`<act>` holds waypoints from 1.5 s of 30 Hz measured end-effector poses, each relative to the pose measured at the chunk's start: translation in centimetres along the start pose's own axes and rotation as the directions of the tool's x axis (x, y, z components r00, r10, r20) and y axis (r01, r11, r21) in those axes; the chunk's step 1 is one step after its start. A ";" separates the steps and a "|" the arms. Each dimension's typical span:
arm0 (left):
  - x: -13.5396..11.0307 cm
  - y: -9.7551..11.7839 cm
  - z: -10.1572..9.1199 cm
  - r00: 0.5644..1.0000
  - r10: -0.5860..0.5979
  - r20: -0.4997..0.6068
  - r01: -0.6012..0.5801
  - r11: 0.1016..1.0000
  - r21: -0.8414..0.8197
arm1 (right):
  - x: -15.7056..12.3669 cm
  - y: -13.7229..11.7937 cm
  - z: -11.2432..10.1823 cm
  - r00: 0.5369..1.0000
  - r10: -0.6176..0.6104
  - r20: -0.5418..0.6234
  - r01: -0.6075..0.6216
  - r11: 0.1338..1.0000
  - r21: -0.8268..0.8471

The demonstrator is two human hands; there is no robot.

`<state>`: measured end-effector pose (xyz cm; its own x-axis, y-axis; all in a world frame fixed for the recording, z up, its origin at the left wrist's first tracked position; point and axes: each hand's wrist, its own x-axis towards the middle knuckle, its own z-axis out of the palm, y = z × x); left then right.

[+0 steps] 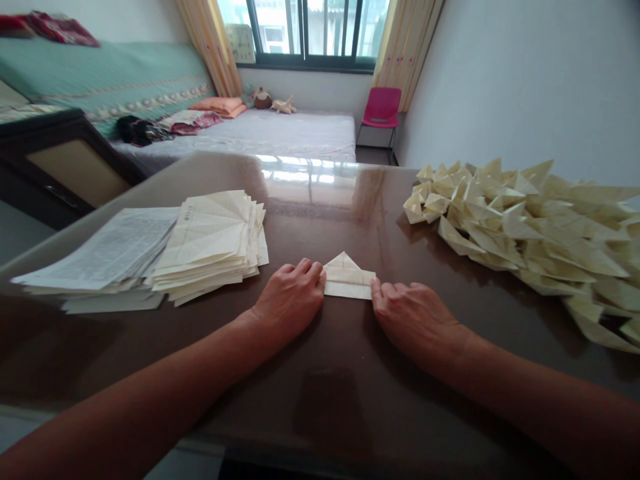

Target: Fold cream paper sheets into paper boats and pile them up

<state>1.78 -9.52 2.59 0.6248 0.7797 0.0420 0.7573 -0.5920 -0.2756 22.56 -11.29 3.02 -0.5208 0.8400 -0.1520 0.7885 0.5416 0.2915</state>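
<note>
A small folded sheet of cream paper (pixel 349 283) lies on the brown table between my hands. Its lower part is a flat band, and a triangular point rises from the top edge. My left hand (pixel 296 293) grips the paper's left end with fingers curled. At the right end, my right hand (pixel 407 310) holds the edge, its fingers bent together. The thumbs are mostly hidden. To the left sits a stack of creased cream sheets (pixel 205 247). A large pile of folded paper boats (pixel 520 220) spreads over the table's right side.
A stack of printed white sheets (pixel 105 247) overlaps the cream stack's left side. The glossy table (pixel 345 373) reflects the window (pixel 305 33). Beyond it are a bed (pixel 300 133) and a pink chair (pixel 383 108). A dark cabinet (pixel 70 167) stands at the left.
</note>
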 end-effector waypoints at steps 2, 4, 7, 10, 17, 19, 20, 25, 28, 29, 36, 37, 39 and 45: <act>0.1 0.1 0.2 0.999 0.037 -0.036 -0.038 0.999 -0.022 | 0.3 -0.1 0.0 1.000 0.000 -0.011 0.000 1.000 0.012; 0.2 0.2 0.4 0.996 0.071 -0.060 -0.074 0.996 -0.046 | 0.6 -0.3 0.0 0.999 -0.016 -0.028 0.017 0.999 0.033; 0.3 0.3 0.4 0.996 0.065 -0.055 -0.068 0.996 -0.054 | 0.9 -0.3 0.1 0.999 -0.034 -0.036 0.036 0.998 0.054; 0.3 0.1 0.2 0.999 0.037 -0.028 -0.038 0.998 -0.049 | 0.8 0.4 -0.3 0.999 -0.031 -0.020 0.033 0.998 0.061; 0.4 -0.5 0.2 0.999 0.027 -0.031 -0.030 0.995 -0.091 | 1.8 3.2 -0.7 0.994 0.092 -0.055 -0.082 0.983 0.162; 0.5 -0.6 0.4 0.998 0.020 -0.053 -0.025 0.994 -0.102 | 2.5 3.7 0.0 0.985 0.138 -0.100 -0.111 0.965 0.237; 0.5 -0.6 0.4 0.998 0.013 -0.064 -0.020 0.994 -0.107 | 2.8 3.9 0.5 0.982 0.150 -0.112 -0.113 0.951 0.287; 0.7 -0.4 0.5 0.996 -0.005 -0.091 -0.006 0.993 -0.119 | 3.9 4.6 2.5 0.974 0.145 -0.172 -0.035 0.854 0.520; 0.7 -0.2 0.5 0.995 -0.015 -0.096 0.004 0.994 -0.112 | 4.2 4.6 3.1 0.971 0.150 -0.187 -0.010 0.804 0.594; 0.8 -0.1 0.5 0.995 -0.020 -0.098 0.009 0.994 -0.111 | 4.3 4.5 3.1 0.970 0.158 -0.184 -0.013 0.791 0.612; 0.8 0.3 0.4 0.992 -0.056 -0.110 0.042 0.991 -0.126 | 4.0 3.8 2.8 0.966 0.199 -0.163 -0.040 0.742 0.669; 0.9 0.3 0.4 0.993 -0.058 -0.108 0.044 0.991 -0.127 | 3.9 3.8 2.8 0.964 0.206 -0.169 -0.046 0.753 0.656; 0.9 0.3 0.3 0.993 -0.059 -0.104 0.046 0.991 -0.126 | 3.9 3.8 2.8 0.968 0.201 -0.150 -0.066 0.779 0.623; 1.0 0.5 0.3 0.992 -0.051 -0.119 0.038 0.994 -0.106 | 4.6 4.4 2.9 0.978 0.194 -0.071 -0.108 0.773 0.625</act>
<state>2.75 -9.00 2.18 0.6037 0.7789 0.1700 0.7965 -0.5802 -0.1703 24.57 -4.97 0.90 -0.3796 0.9248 -0.0252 0.8704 0.3477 -0.3486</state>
